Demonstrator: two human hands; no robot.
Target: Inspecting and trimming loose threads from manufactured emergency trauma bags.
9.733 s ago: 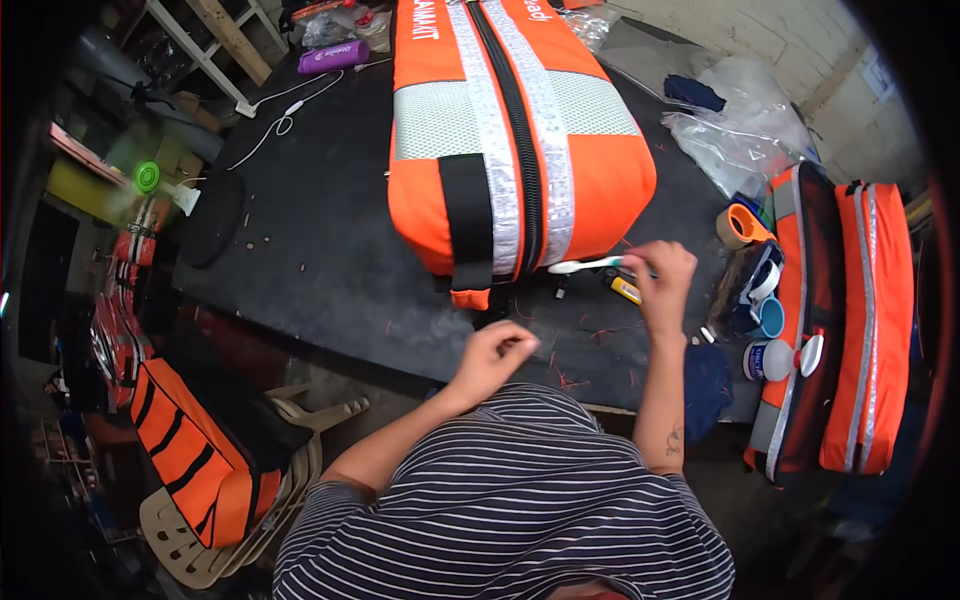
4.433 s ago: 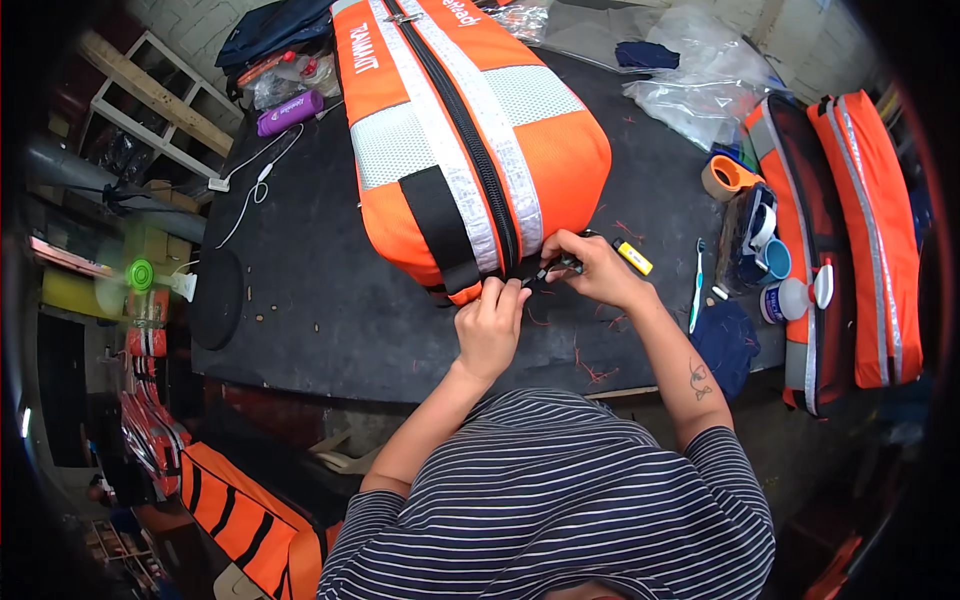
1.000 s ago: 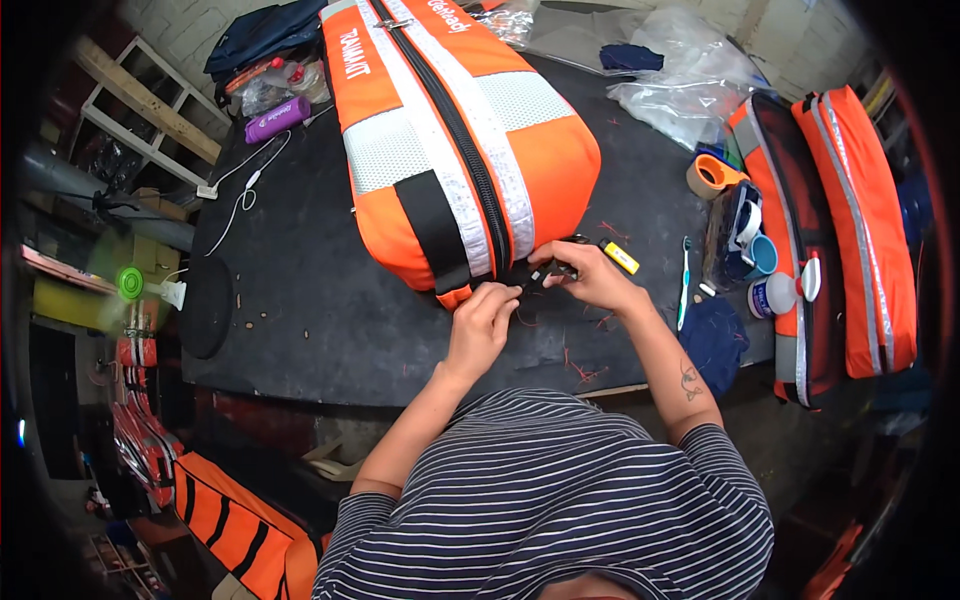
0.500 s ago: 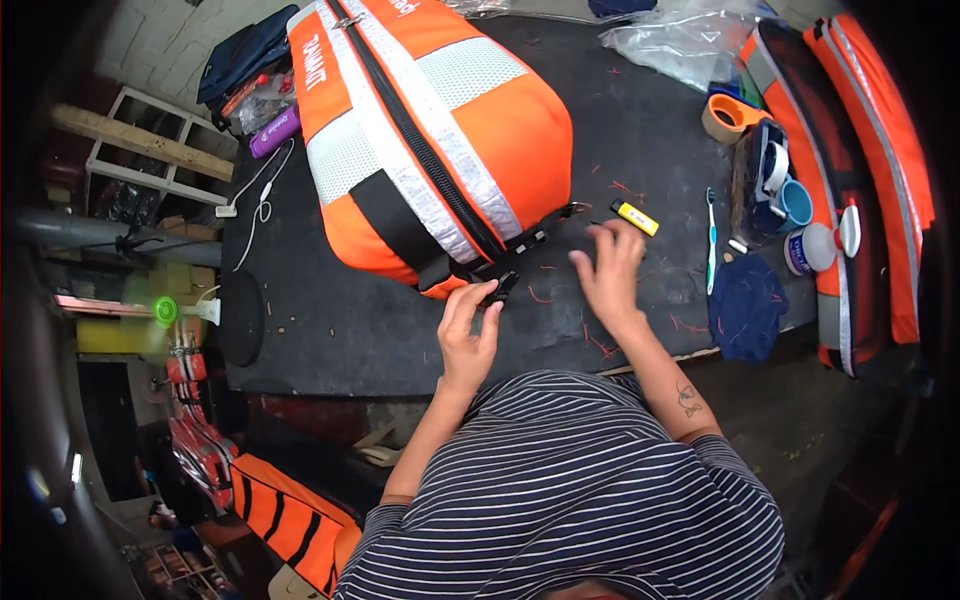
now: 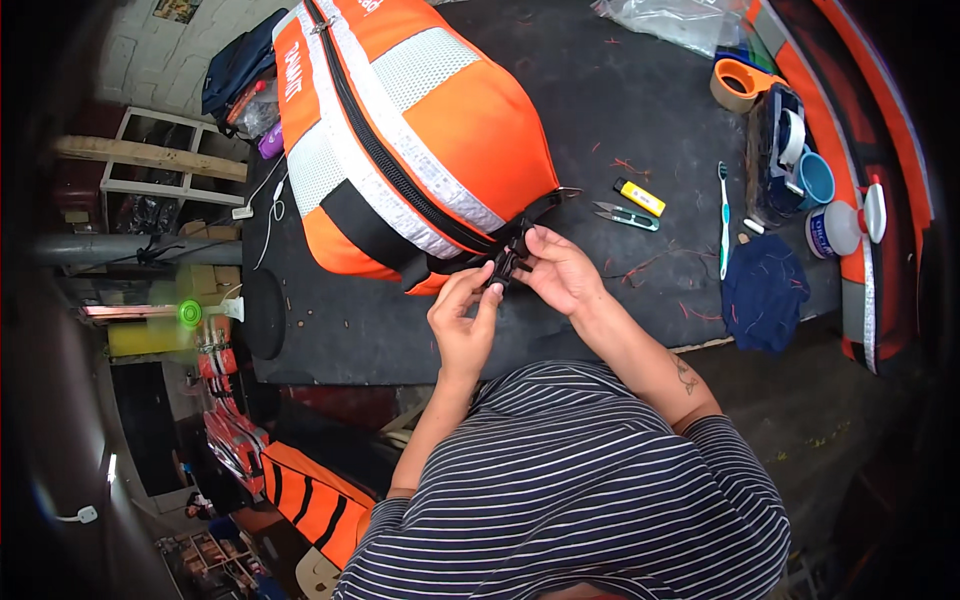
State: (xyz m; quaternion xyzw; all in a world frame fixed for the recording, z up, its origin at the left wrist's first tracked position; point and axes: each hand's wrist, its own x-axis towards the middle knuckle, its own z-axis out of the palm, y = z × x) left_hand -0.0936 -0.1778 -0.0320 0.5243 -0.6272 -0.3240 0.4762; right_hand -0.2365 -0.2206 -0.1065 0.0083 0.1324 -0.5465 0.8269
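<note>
A large orange bag (image 5: 490, 120) with silver-white reflective bands and a long black zipper sits on the dark table. At its near end is a black plastic buckle (image 5: 509, 258) on a black strap. My left hand (image 5: 466, 308) pinches the buckle from below left between thumb and fingertips. My right hand (image 5: 563, 272) is closed on the buckle's right side, thumb and fingers pressed together. The fingers partly hide how the strap runs through it. Right of the bag lie thread snips (image 5: 627, 215) and a yellow lighter-like object (image 5: 639, 197).
At the right are a toothbrush (image 5: 724, 222), dark blue cloth (image 5: 764, 292), a white bottle (image 5: 832, 230), a blue tape roll (image 5: 815, 180) and an orange tape dispenser (image 5: 738, 82). Loose red threads dot the table (image 5: 380, 345). A white cable (image 5: 268, 228) lies left of the bag.
My right hand has moved left from beside the yellow object to the buckle and closed on it. The snips now show on the table. My left hand keeps its pinch. The view has shifted slightly.
</note>
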